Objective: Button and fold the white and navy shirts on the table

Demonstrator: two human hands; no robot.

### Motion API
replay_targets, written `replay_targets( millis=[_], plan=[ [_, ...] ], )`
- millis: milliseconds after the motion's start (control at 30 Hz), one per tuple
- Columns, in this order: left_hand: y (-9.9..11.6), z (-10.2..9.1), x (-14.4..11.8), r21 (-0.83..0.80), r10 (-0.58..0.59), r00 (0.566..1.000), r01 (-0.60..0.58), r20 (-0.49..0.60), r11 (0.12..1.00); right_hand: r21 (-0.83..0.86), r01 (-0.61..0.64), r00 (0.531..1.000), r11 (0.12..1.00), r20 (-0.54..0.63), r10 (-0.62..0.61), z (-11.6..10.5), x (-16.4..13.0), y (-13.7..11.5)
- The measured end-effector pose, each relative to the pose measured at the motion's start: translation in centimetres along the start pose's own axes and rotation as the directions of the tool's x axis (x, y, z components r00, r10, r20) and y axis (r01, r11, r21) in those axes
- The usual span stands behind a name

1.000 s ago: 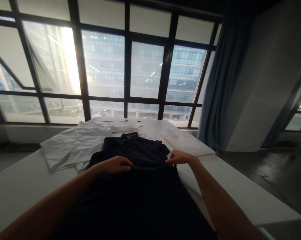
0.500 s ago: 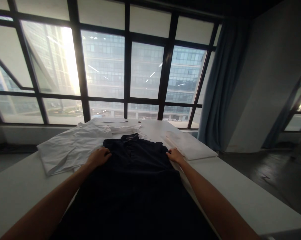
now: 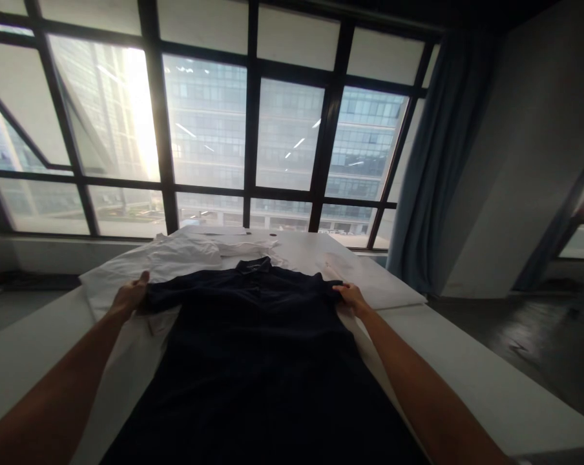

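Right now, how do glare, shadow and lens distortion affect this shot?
Head view: sun glare whites out part of a left-side window pane; head view: the dark shirt sinks to near-black low down, folds hardly readable; head view: the curtain leans, perhaps wide-angle distortion.

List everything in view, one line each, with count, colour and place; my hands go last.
shirt: one, very dark, spread face up on the table
white cloth: pieces uncountable, white, left of and beyond the shirt's collar
pale flat bundle: seemingly one, whitish, table's right side
table: one, white, under the cloth
large window: one, many panes, black frame, behind the table
building: at least one, bluish grey, outside
curtain: one, blue, right of the large window
wall: greyish, right of the curtain
floor: dark grey, right of the table
left hand: one, gripping the left sleeve
right hand: one, gripping the right sleeve
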State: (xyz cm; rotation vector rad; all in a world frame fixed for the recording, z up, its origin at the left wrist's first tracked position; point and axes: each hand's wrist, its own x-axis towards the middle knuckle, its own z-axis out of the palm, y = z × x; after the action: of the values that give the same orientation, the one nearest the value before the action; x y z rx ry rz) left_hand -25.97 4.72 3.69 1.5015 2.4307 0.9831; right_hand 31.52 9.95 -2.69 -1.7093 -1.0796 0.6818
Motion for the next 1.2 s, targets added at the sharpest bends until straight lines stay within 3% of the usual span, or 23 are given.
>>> replay_targets(
  millis=[100,200,267,333,367,433,467,567,667,767,833,933,1067,1200],
  plan=[
    [0.7,1.2,0.8,-0.084,-0.065,0.984,0.08,0.167,0.993,0.077,-0.074,0.996,0.994,0.051,0.071,0.1,-0.5,-0.4],
    [0.7,1.6,1.6,-0.082,0.026,0.964,-0.004,0.266,0.997,0.059,-0.115,0.989,0.992,0.105,0.108,0.1,-0.6,-0.8],
    [0.2,1.5,1.9,-0.036,0.083,0.972,-0.077,0.219,0.996,0.065,-0.05,0.994,0.997,0.104,0.043,-0.4,-0.4,-1.0],
    [-0.6,1.4,2.2,-0.001,0.119,0.989,-0.12,0.084,0.993,0.019,0.126,0.992,0.992,-0.013,-0.126,-1.2,-0.2,-1.0],
    [-1.0,1.4,2.3,0.013,0.128,0.992,-0.128,0.015,0.992,-0.06,0.222,0.97,0.973,-0.089,-0.227,-1.7,-0.1,-0.9],
    [-1.7,1.7,2.4,0.05,0.141,0.988,-0.138,-0.056,0.989,-0.297,0.323,0.909,0.899,-0.166,-0.381,-2.6,0.0,-0.5],
    [-2.0,1.9,2.4,0.08,0.158,0.986,-0.153,-0.059,0.985,-0.41,0.312,0.902,0.857,-0.156,-0.403,-2.9,-0.1,-0.2],
    [-2.2,2.5,1.9,0.198,0.251,0.967,-0.237,-0.048,0.951,-0.631,0.21,0.927,0.747,-0.114,-0.356,-3.2,-1.1,0.3],
    [-1.2,2.4,0.9,0.316,0.269,0.96,-0.23,-0.084,0.92,-0.795,0.117,0.943,0.595,-0.1,-0.319,-2.7,-2.4,-0.3],
    [1.0,2.1,0.0,0.377,0.324,0.938,-0.259,-0.12,0.889,-0.893,0.15,0.936,0.425,-0.011,-0.352,-2.1,-2.9,-1.6],
    [2.8,2.5,-0.1,0.364,0.386,0.92,-0.336,-0.072,0.869,-0.9,0.226,0.918,0.373,0.069,-0.391,-1.5,-2.4,-2.4],
    [5.6,4.4,0.6,0.313,0.436,0.895,-0.441,0.088,0.841,-0.865,0.359,0.891,0.352,0.205,-0.405,-0.1,-0.6,-3.3],
    [8.8,7.8,2.8,0.333,0.45,0.846,-0.528,0.286,0.781,-0.79,0.463,0.886,0.402,0.398,-0.238,2.5,2.7,-4.4],
    [10.8,10.8,5.1,0.337,0.467,0.774,-0.616,0.429,0.712,-0.787,0.44,0.895,0.433,0.423,-0.14,5.2,5.7,-5.3]
  ],
)
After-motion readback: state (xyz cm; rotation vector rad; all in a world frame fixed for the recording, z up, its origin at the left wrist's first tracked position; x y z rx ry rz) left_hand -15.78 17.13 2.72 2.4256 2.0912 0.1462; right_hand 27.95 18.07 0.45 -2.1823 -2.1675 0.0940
